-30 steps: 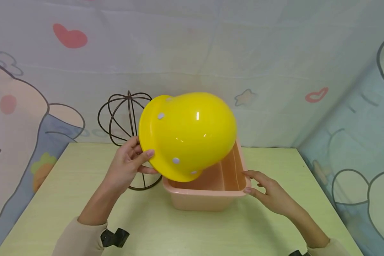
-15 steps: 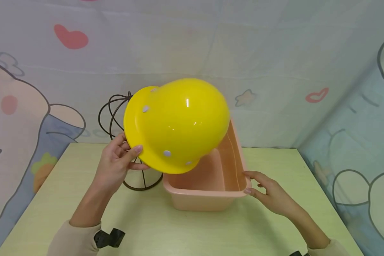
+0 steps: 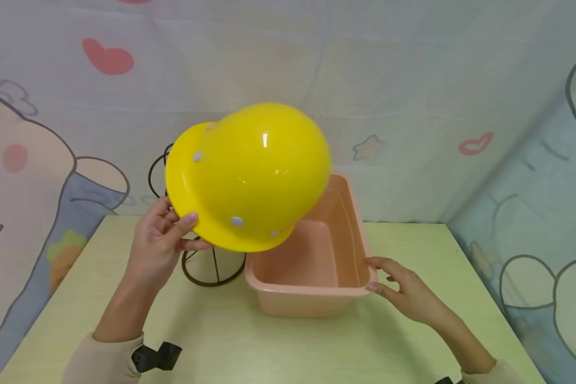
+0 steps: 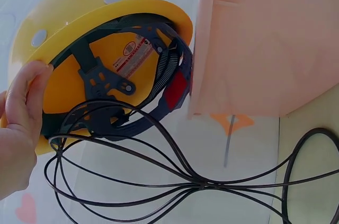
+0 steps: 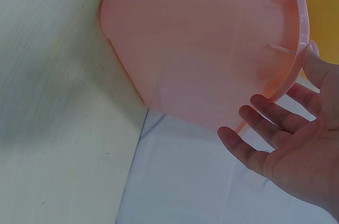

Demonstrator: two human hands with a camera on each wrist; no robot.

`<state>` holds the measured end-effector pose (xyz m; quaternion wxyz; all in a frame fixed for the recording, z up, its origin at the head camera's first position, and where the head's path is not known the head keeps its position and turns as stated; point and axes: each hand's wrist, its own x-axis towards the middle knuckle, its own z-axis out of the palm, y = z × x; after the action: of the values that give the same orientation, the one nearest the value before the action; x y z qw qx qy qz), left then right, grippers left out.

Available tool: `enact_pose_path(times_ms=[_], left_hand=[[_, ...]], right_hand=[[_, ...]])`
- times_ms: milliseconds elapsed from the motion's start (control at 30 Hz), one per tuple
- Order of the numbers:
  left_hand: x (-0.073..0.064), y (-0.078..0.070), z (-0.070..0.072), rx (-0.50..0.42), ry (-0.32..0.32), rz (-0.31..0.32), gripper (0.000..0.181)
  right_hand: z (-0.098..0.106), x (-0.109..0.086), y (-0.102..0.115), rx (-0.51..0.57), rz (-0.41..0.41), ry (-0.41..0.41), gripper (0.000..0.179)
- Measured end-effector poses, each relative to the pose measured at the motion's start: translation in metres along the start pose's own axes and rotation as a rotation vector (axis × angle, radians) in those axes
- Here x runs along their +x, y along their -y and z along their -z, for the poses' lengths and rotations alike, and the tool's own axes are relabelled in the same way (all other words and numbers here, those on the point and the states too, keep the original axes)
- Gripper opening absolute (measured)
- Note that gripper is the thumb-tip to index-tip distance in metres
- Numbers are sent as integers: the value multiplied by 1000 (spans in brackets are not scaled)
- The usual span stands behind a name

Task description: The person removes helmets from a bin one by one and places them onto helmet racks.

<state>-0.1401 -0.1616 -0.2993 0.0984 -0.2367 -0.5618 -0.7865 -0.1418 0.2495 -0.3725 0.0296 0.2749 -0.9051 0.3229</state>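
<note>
A yellow hard hat [image 3: 254, 170] with white round studs is held tilted in the air, its crown to the upper right. My left hand [image 3: 156, 240] pinches its brim, thumb on top and fingers beneath. In the left wrist view the hat's underside shows dark straps [image 4: 98, 78] and a red label. Partly behind the hat stands a dark wire stand [image 3: 214, 266] with a caged top [image 4: 122, 181]. Below and right of the hat sits a pink basin [image 3: 307, 291]. At its near right corner, my right hand [image 3: 413, 290] holds the rim with thumb and index finger, other fingers loosely bent.
Everything stands on a pale wooden table [image 3: 288, 352]. A cartoon-printed cloth [image 3: 403, 69] hangs behind it and at the sides. The wire stand's ring base [image 3: 197, 280] lies close to the basin's left side.
My left hand has lifted the hard hat and carried it left, toward the wire stand. More of the basin's inside now shows, and less of the stand. My right hand has stayed put.
</note>
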Motion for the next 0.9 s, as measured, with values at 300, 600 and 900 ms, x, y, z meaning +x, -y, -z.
enact_pose_path(times_ms=[300,600,900], left_hand=[[0,-4,6,-105,-46,-45,31],[-2,-2,15,-157,-76,-70,33],[-6,0,25,-207,-108,-109,32]], right_hand=[[0,0,0,-4,4,-4,47],[0,0,0,-4,7,-5,46],[0,0,0,5,-7,4,47]])
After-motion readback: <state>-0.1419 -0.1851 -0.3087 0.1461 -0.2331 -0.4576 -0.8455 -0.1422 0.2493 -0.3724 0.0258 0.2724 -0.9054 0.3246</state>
